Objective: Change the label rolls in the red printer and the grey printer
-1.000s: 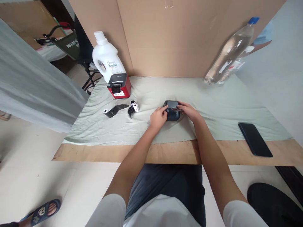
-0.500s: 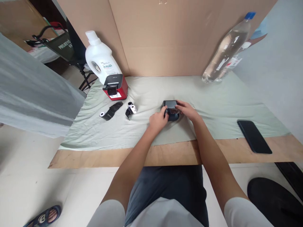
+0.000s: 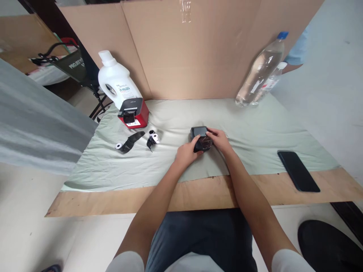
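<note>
A small black boxy device (image 3: 200, 131) sits on the cloth in front of me. A grey panel shows on its far part and a glossy dark cover (image 3: 205, 143) on its near part. My left hand (image 3: 187, 153) grips the device's left side, thumb near the front and index finger on top. Fingers of my right hand (image 3: 219, 140) press on its top right edge by the cover. The device's right side is partly hidden. Off to the left lie two small white rolls (image 3: 155, 138) with dark strips and another white roll with a long dark strip (image 3: 130, 142).
A red and black box-shaped machine (image 3: 134, 113) stands at the left, before a white detergent bottle (image 3: 120, 85). A large clear bottle (image 3: 262, 70) leans against the cardboard (image 3: 193, 56) beside a smaller one. A black phone (image 3: 298, 170) lies right, near the wooden edge (image 3: 204, 192).
The view has shifted, with more cardboard showing. The glossy cover on the device appears to have swung down towards me. Both hands stay on the device.
</note>
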Demonstrator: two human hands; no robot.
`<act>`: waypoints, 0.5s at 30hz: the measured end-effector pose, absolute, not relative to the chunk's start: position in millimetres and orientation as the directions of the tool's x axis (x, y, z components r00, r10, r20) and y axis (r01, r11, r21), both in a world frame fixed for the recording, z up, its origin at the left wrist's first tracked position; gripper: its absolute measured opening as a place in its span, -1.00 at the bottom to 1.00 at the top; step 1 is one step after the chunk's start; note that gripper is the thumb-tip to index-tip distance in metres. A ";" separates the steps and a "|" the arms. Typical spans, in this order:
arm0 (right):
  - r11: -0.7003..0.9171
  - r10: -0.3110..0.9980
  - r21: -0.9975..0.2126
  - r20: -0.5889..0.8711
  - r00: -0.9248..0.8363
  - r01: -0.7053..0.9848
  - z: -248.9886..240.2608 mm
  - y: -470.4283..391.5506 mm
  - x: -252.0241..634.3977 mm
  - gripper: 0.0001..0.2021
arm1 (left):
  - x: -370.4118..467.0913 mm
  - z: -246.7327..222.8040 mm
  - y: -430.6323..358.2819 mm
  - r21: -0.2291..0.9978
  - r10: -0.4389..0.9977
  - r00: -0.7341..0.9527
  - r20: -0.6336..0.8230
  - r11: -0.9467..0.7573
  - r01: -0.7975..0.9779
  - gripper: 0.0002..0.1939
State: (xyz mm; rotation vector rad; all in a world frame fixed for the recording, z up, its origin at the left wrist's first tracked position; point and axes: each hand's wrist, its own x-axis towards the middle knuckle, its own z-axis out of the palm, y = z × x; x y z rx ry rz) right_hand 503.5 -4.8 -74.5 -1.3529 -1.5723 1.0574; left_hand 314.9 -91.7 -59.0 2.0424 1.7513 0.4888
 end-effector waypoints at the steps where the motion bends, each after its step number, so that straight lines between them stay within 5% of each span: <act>1: 0.091 0.992 -0.935 0.057 -0.110 0.342 -74.2 -5.6 500.8 -0.52 | 314.1 -59.3 -91.5 0.521 0.989 0.149 0.003 -0.129 0.844 -0.19; 9: 0.165 0.982 -0.910 0.118 -0.145 0.381 -61.5 -15.7 483.0 -0.50 | 314.3 -53.9 -87.5 0.495 0.991 0.127 0.032 -0.126 0.860 -0.23; 15: 0.242 0.970 -0.890 0.230 -0.078 0.385 -44.9 11.1 538.1 -0.41 | 371.9 -36.7 -37.0 0.417 0.959 0.268 0.092 -0.282 0.864 -0.23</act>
